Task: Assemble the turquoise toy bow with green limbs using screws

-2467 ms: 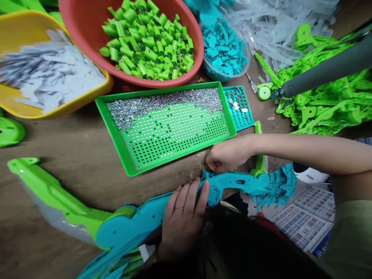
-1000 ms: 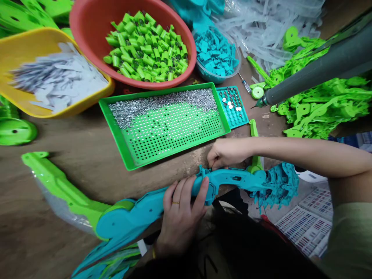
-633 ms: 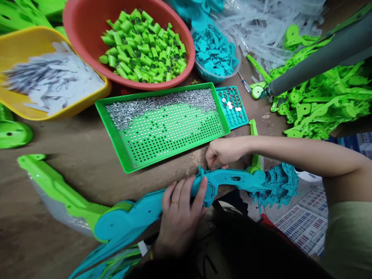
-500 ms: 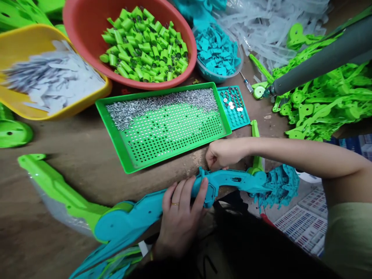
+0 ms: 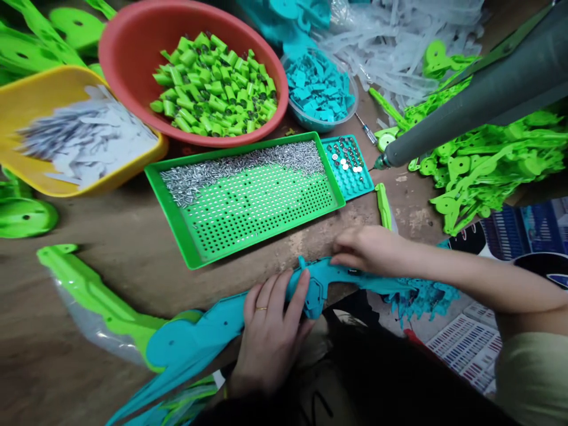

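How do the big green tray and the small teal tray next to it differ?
The green tray is much larger than the teal tray. The green tray carries a heap of small silver pins along its far edge; the teal tray holds only a scatter of dark pieces and a few white discs. Both are flat, hole-patterned, and lie side by side on the table.

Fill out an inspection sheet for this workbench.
Surface: brown wooden table, worn.
Job's things: teal toy shell at the near edge.
Clutter: green perforated tray with metal pins; red basin; yellow tub; green parts pile.
Hands: left hand grips the shell; right hand rests flat on it.
Cables: nothing seen.
Surroundings: grey power screwdriver hangs above.
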`<control>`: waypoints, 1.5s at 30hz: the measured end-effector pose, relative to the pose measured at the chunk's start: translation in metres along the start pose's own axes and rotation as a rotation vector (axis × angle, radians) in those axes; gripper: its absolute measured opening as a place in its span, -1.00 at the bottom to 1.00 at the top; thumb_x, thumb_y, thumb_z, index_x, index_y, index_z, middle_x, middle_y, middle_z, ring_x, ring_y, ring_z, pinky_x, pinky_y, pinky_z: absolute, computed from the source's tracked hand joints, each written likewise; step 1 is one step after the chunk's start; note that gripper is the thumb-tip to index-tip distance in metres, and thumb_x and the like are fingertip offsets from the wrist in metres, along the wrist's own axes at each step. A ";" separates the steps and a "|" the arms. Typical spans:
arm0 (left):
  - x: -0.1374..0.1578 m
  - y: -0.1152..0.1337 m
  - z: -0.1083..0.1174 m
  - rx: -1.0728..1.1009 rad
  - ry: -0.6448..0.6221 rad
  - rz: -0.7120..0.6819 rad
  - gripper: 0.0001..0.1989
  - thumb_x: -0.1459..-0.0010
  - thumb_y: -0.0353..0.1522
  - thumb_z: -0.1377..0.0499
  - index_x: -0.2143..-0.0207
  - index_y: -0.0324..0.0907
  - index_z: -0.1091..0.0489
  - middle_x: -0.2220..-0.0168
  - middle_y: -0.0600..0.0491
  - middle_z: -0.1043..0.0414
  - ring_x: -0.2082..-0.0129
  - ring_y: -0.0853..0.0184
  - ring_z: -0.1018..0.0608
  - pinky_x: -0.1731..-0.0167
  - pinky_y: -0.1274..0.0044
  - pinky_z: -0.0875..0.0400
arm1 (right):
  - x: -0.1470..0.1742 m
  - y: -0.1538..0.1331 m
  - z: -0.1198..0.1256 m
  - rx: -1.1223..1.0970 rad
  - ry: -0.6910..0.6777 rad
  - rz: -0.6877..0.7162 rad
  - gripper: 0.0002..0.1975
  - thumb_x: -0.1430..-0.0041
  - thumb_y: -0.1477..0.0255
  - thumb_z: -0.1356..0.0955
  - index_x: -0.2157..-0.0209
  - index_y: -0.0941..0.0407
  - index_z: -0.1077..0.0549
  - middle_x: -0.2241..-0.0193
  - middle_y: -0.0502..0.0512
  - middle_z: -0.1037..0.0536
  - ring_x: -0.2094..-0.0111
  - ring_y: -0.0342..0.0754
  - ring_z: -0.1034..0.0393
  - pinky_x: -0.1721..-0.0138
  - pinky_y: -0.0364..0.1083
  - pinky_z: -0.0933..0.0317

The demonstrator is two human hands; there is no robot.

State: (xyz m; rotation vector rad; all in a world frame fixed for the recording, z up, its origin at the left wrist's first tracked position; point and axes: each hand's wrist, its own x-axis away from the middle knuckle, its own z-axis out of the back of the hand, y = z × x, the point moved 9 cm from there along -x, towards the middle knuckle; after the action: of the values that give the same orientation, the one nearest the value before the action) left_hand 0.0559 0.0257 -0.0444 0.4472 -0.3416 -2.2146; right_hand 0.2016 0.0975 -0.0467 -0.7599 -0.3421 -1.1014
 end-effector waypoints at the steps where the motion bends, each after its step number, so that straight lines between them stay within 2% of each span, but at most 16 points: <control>1: -0.001 0.000 0.000 0.004 -0.010 0.003 -0.46 -0.21 -0.26 -0.13 -0.20 -0.30 -0.23 -0.05 -0.31 -0.37 -0.01 -0.01 -0.42 -0.07 0.19 -0.18 | 0.013 0.001 -0.005 -0.015 0.051 0.024 -0.60 -0.27 0.12 -0.26 0.13 0.14 -0.48 0.22 0.16 -0.57 0.17 0.01 -0.43 0.17 -0.03 -0.26; 5: -0.003 -0.002 -0.001 0.010 -0.044 0.025 -0.43 -0.17 -0.28 -0.18 -0.20 -0.28 -0.21 -0.05 -0.28 -0.36 0.00 0.00 -0.42 -0.06 0.19 -0.18 | 0.049 0.001 -0.030 0.097 0.253 0.048 -0.33 -0.20 0.08 -0.30 -0.19 0.24 -0.24 0.02 0.30 -0.48 0.04 0.15 -0.34 0.03 0.12 -0.25; 8: -0.003 -0.003 -0.003 -0.002 -0.067 0.024 -0.40 -0.15 -0.29 -0.20 -0.21 -0.28 -0.19 -0.06 -0.27 -0.35 -0.01 -0.01 -0.41 -0.06 0.18 -0.18 | 0.056 0.004 -0.041 0.145 0.373 -0.035 -0.42 -0.26 0.17 -0.27 -0.18 0.26 -0.24 0.07 0.30 -0.48 0.09 0.14 -0.32 0.06 0.11 -0.24; 11: -0.004 -0.003 -0.003 -0.017 -0.079 -0.004 -0.38 -0.16 -0.29 -0.19 -0.23 -0.29 -0.16 -0.06 -0.28 -0.33 -0.04 -0.01 -0.39 -0.07 0.19 -0.19 | 0.052 0.007 -0.046 0.116 0.391 -0.081 -0.50 -0.28 0.18 -0.25 -0.11 0.22 -0.31 0.12 0.25 -0.48 0.12 0.13 -0.32 0.11 0.09 -0.23; 16: -0.004 -0.005 -0.007 -0.067 -0.119 -0.018 -0.32 -0.13 -0.21 -0.22 -0.24 -0.26 -0.13 -0.14 -0.36 -0.21 -0.08 -0.10 -0.34 -0.05 0.13 -0.25 | 0.048 0.010 -0.046 0.103 0.380 -0.093 -0.51 -0.28 0.15 -0.24 -0.11 0.16 -0.31 0.10 0.22 -0.46 0.09 0.12 -0.30 0.10 0.07 -0.15; 19: -0.002 -0.008 -0.012 -0.096 -0.150 -0.010 -0.25 -0.10 -0.10 -0.22 -0.26 -0.22 -0.13 -0.08 -0.35 -0.23 -0.03 -0.10 -0.36 0.01 0.13 -0.31 | 0.050 0.010 -0.049 0.157 0.405 -0.124 -0.50 -0.28 0.13 -0.23 -0.13 0.13 -0.29 0.08 0.20 -0.46 0.08 0.12 -0.29 0.06 0.08 -0.09; 22: 0.002 -0.009 -0.014 -0.129 -0.126 -0.029 -0.19 -0.06 0.00 -0.19 -0.27 -0.18 -0.11 -0.01 -0.28 -0.28 0.03 -0.05 -0.39 0.03 0.14 -0.33 | 0.053 0.008 -0.053 0.247 0.465 -0.156 -0.46 -0.29 0.13 -0.20 -0.18 0.15 -0.24 0.07 0.21 -0.46 0.07 0.13 -0.28 0.03 0.09 -0.03; 25: 0.002 -0.012 -0.010 -0.138 -0.119 -0.023 -0.18 -0.06 0.02 -0.18 -0.27 -0.19 -0.11 -0.01 -0.28 -0.28 0.02 -0.04 -0.39 0.03 0.15 -0.33 | 0.053 0.005 -0.057 0.340 0.501 -0.154 -0.42 -0.30 0.12 -0.18 -0.20 0.20 -0.21 0.10 0.24 -0.47 0.11 0.14 -0.28 0.08 0.09 -0.02; 28: -0.017 -0.011 -0.006 -0.054 -0.198 -0.006 -0.22 -0.08 0.08 -0.12 -0.22 -0.20 -0.17 -0.02 -0.25 -0.30 -0.01 -0.02 -0.39 0.05 0.18 -0.37 | 0.051 0.003 -0.058 0.400 0.527 -0.130 -0.41 -0.30 0.12 -0.17 -0.19 0.24 -0.22 0.17 0.25 -0.47 0.17 0.15 -0.29 0.16 0.08 -0.03; 30: -0.043 -0.002 -0.005 -0.019 -0.257 -0.006 -0.35 -0.16 0.08 -0.02 -0.08 -0.22 -0.29 -0.02 -0.23 -0.33 -0.03 0.01 -0.40 0.05 0.22 -0.37 | 0.050 0.003 -0.058 0.413 0.549 -0.117 -0.42 -0.30 0.14 -0.19 -0.18 0.25 -0.22 0.20 0.24 -0.46 0.18 0.15 -0.29 0.18 0.07 -0.05; 31: -0.058 0.005 -0.006 -0.030 -0.287 -0.013 -0.45 -0.24 0.02 0.04 0.01 -0.23 -0.35 0.00 -0.22 -0.36 -0.02 0.03 -0.41 0.03 0.23 -0.36 | 0.050 0.003 -0.058 0.413 0.562 -0.114 -0.42 -0.29 0.14 -0.21 -0.18 0.25 -0.21 0.20 0.24 -0.46 0.19 0.15 -0.30 0.18 0.07 -0.05; 33: -0.084 0.023 -0.020 -0.096 -0.404 -0.059 -0.52 -0.34 -0.13 0.17 0.20 -0.25 -0.41 0.19 -0.19 -0.45 0.11 0.07 -0.48 0.09 0.25 -0.36 | 0.050 0.003 -0.057 0.403 0.591 -0.103 -0.40 -0.27 0.15 -0.24 -0.18 0.28 -0.20 0.20 0.23 -0.46 0.18 0.15 -0.30 0.19 0.07 -0.07; 35: -0.099 0.036 -0.038 -0.171 -0.508 -0.061 -0.53 -0.36 -0.23 0.24 0.22 -0.26 -0.40 0.31 -0.17 -0.48 0.24 0.09 -0.54 0.21 0.30 -0.39 | 0.052 0.004 -0.056 0.385 0.625 -0.093 -0.37 -0.25 0.15 -0.26 -0.17 0.34 -0.20 0.18 0.26 -0.45 0.18 0.15 -0.30 0.18 0.06 -0.09; 39: -0.102 0.046 -0.057 -0.287 -0.522 -0.054 -0.52 -0.36 -0.25 0.30 0.17 -0.25 -0.37 0.33 -0.18 -0.51 0.31 0.07 -0.58 0.41 0.38 -0.35 | 0.056 0.007 -0.055 0.345 0.680 -0.080 -0.35 -0.21 0.16 -0.30 -0.13 0.39 -0.20 0.15 0.31 -0.45 0.17 0.15 -0.29 0.16 0.06 -0.11; 42: -0.098 0.047 -0.063 -0.312 -0.508 -0.095 -0.52 -0.36 -0.25 0.29 0.18 -0.26 -0.36 0.33 -0.19 -0.50 0.34 0.08 -0.58 0.43 0.40 -0.34 | 0.059 0.006 -0.054 0.317 0.688 -0.052 -0.35 -0.20 0.14 -0.31 -0.11 0.38 -0.22 0.17 0.31 -0.45 0.18 0.14 -0.30 0.16 0.06 -0.11; 45: -0.103 0.041 -0.062 -0.249 -0.510 -0.058 -0.58 -0.34 -0.27 0.24 0.22 -0.25 -0.36 0.34 -0.14 -0.50 0.33 0.12 -0.57 0.36 0.39 -0.37 | 0.059 0.008 -0.049 0.298 0.667 -0.037 -0.42 -0.19 0.14 -0.33 -0.05 0.32 -0.27 0.18 0.27 -0.46 0.17 0.14 -0.31 0.17 0.05 -0.11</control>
State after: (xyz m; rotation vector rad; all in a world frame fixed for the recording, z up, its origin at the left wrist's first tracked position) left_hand 0.1715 0.0746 -0.0637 -0.2529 -0.3136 -2.3689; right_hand 0.2287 0.0256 -0.0492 -0.0987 0.0510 -1.2368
